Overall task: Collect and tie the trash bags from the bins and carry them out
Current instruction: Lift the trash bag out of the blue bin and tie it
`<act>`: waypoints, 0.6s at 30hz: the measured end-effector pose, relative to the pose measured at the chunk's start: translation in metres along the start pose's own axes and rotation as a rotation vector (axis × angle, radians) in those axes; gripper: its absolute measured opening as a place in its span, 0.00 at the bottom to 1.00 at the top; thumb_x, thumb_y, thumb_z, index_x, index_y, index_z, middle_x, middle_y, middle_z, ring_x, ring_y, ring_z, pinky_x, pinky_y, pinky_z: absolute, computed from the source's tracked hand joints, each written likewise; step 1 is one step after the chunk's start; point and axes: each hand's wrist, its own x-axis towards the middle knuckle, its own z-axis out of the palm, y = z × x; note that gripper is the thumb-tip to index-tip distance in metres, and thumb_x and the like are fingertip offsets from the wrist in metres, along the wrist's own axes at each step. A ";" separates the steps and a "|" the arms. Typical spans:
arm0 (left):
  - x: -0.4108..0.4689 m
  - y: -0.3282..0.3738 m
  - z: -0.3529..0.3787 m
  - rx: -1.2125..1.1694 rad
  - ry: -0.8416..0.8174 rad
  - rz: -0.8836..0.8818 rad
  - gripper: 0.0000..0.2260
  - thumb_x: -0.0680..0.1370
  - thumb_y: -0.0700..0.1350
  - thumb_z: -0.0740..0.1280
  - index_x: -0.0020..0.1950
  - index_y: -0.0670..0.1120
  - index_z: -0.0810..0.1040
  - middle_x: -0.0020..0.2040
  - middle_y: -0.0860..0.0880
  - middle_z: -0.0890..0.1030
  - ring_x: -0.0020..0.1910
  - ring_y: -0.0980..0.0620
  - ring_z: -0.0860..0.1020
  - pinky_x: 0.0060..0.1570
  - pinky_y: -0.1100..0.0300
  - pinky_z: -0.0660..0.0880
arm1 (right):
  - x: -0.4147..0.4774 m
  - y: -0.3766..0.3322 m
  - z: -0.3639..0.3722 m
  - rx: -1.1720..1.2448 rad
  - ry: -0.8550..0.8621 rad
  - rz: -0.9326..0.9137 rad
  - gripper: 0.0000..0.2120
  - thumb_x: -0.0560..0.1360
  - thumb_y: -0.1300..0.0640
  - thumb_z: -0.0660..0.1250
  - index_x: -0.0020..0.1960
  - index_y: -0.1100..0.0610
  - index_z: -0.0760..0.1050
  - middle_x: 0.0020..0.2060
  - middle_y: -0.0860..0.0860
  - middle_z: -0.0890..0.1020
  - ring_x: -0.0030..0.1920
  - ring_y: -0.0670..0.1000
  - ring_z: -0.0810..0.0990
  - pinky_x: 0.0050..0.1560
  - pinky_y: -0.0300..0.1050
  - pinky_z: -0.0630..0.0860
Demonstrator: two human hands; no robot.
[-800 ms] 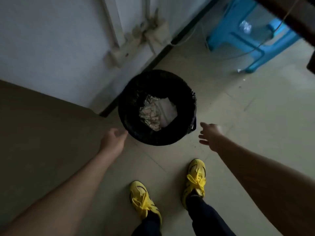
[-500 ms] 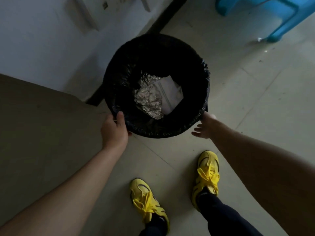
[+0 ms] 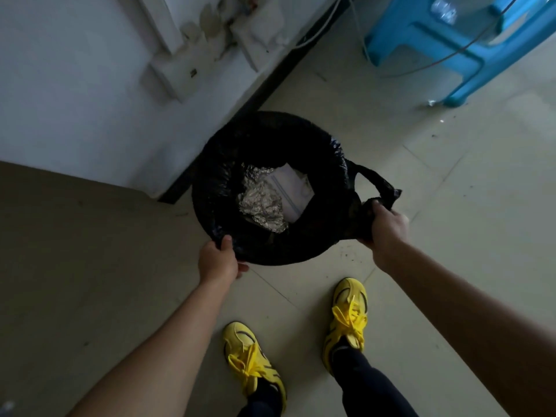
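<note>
Round bin under black plastic trash bag (image 3: 270, 248): fully hidden. Blue plastic stool (image 3: 436, 46): cut by top edge. White paper (image 3: 296, 188): partly covered by crumpled silver foil (image 3: 261, 209).

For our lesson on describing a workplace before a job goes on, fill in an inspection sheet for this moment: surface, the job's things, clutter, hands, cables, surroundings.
Surface: pale tiled floor, with dark specks near the bin.
Job's things: round bin lined with a black plastic trash bag; one bag handle is pulled off the rim. Inside lie crumpled silver foil and white paper.
Clutter: small bright scrap by the stool's leg.
Hands: left hand grips the bag's near rim; right hand is closed on the bag's handle.
Cables: thin cord runs down by the wall and under the stool.
Surroundings: white wall with dark skirting, blue plastic stool, yellow laced shoes.
</note>
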 end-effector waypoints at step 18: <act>-0.075 0.008 -0.016 0.882 0.054 0.609 0.13 0.72 0.44 0.70 0.54 0.46 0.73 0.53 0.45 0.76 0.55 0.42 0.76 0.41 0.52 0.72 | -0.067 -0.053 -0.026 0.200 -0.440 0.150 0.16 0.83 0.53 0.54 0.41 0.55 0.75 0.29 0.49 0.82 0.29 0.46 0.81 0.38 0.45 0.75</act>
